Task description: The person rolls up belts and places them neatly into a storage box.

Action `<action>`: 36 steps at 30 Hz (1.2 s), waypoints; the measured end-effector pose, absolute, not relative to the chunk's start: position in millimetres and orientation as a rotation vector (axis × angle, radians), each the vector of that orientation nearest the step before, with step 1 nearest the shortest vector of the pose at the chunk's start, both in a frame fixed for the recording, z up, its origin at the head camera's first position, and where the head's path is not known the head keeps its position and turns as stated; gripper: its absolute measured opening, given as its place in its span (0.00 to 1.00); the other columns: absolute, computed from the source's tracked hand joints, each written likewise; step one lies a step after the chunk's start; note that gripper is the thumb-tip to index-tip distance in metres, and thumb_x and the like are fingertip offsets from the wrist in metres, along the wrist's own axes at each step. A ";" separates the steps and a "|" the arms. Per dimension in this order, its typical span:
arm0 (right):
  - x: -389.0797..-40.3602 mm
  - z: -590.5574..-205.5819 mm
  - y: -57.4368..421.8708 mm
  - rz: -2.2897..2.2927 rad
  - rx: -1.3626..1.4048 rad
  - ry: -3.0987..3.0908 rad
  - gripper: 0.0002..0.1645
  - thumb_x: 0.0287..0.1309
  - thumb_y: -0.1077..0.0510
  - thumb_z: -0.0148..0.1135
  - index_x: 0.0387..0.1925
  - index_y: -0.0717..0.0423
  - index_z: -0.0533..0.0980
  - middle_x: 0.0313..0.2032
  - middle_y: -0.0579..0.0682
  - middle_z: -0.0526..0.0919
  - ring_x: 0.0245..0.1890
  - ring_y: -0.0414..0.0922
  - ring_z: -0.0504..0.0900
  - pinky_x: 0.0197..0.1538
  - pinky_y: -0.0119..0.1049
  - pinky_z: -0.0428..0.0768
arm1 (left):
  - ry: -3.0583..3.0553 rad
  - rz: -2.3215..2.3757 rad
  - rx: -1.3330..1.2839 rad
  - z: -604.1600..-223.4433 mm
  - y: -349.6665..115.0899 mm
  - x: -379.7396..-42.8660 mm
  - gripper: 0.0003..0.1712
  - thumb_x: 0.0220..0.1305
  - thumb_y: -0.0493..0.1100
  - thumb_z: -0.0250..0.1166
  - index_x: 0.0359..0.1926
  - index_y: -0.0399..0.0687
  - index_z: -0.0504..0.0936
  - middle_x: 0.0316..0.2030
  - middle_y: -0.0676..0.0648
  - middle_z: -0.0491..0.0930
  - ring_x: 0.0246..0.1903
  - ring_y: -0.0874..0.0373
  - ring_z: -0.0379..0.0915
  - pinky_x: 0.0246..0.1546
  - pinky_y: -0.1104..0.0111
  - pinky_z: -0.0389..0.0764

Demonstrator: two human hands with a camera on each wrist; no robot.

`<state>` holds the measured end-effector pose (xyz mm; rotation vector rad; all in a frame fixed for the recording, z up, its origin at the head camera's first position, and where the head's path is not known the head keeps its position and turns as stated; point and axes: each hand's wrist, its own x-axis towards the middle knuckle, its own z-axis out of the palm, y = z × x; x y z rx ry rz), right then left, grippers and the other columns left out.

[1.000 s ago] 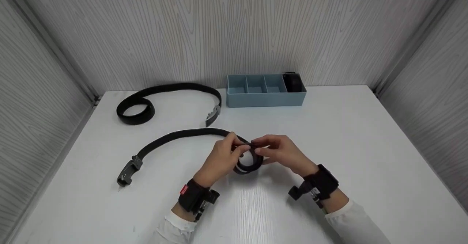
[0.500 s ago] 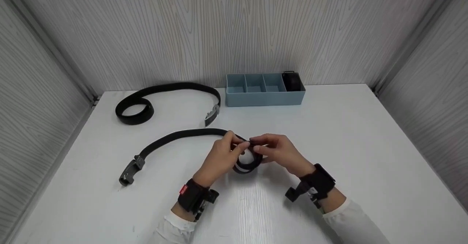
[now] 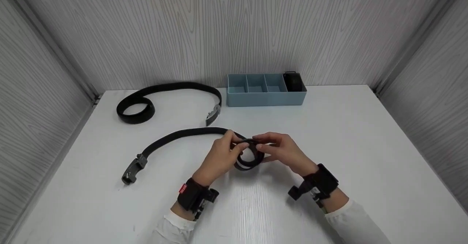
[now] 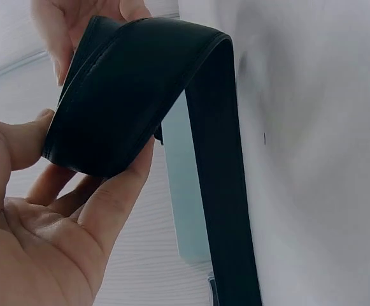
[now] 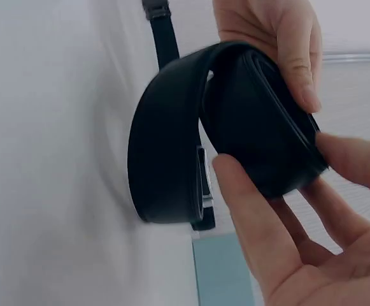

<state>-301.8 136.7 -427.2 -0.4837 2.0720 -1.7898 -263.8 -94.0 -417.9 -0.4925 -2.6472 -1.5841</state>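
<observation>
In the head view a black belt lies in an arc on the table, its grey metal buckle at the left. The belt's other end is wound into a small coil, tilted up between both hands. My left hand pinches the coil's left side with thumb and fingers. On the right side, my right hand holds the coil, thumb on the near edge. The right wrist view shows several wound layers, with my right thumb and fingers around them. Some fingertips are hidden behind the strap.
A second black belt, partly coiled at its left end, lies farther back with its buckle at the right. Behind the hands stands a blue divided box; a rolled black belt sits in its rightmost compartment. Wood-grain panels surround the table.
The buckle of the held belt has slid slightly right, toward the hands. The fingers have shifted a little on the coil. The second belt and the box stay put.
</observation>
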 end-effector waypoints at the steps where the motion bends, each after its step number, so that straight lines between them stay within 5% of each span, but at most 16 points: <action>1: -302.0 -427.0 137.3 -1.760 -0.505 2.091 0.24 0.69 0.55 0.69 0.63 0.60 0.79 0.59 0.58 0.81 0.56 0.58 0.83 0.46 0.47 0.87 | -2.656 -1.569 -0.508 -417.9 -93.9 -264.0 0.12 0.78 0.50 0.62 0.45 0.45 0.75 0.41 0.48 0.83 0.38 0.58 0.77 0.38 0.65 0.77; 12: -300.4 -425.3 134.1 -1.797 -0.500 2.117 0.24 0.70 0.57 0.68 0.64 0.60 0.79 0.58 0.58 0.82 0.53 0.53 0.84 0.45 0.44 0.87 | -2.629 -1.587 -0.473 -420.1 -92.7 -265.7 0.14 0.76 0.52 0.64 0.49 0.46 0.77 0.46 0.49 0.84 0.47 0.57 0.82 0.44 0.62 0.83; 21: -300.3 -426.4 136.5 -1.884 -0.458 2.060 0.26 0.71 0.57 0.66 0.65 0.64 0.77 0.58 0.58 0.82 0.56 0.57 0.83 0.48 0.46 0.87 | -2.614 -1.570 -0.477 -420.2 -92.2 -265.7 0.14 0.78 0.50 0.62 0.48 0.43 0.74 0.45 0.44 0.85 0.43 0.57 0.82 0.43 0.62 0.82; 28: -302.7 -424.3 140.9 -1.719 -0.549 2.122 0.24 0.70 0.55 0.68 0.63 0.59 0.79 0.58 0.58 0.83 0.54 0.58 0.84 0.44 0.46 0.88 | -2.656 -1.559 -0.554 -419.9 -91.7 -263.7 0.12 0.77 0.49 0.62 0.44 0.46 0.75 0.39 0.45 0.83 0.34 0.60 0.75 0.34 0.68 0.75; 36: -302.1 -426.3 138.9 -1.721 -0.559 2.124 0.23 0.70 0.57 0.68 0.63 0.60 0.80 0.55 0.58 0.84 0.50 0.53 0.86 0.42 0.46 0.88 | -2.658 -1.541 -0.515 -420.9 -91.4 -263.6 0.13 0.76 0.51 0.64 0.46 0.47 0.77 0.42 0.49 0.85 0.38 0.60 0.78 0.39 0.65 0.79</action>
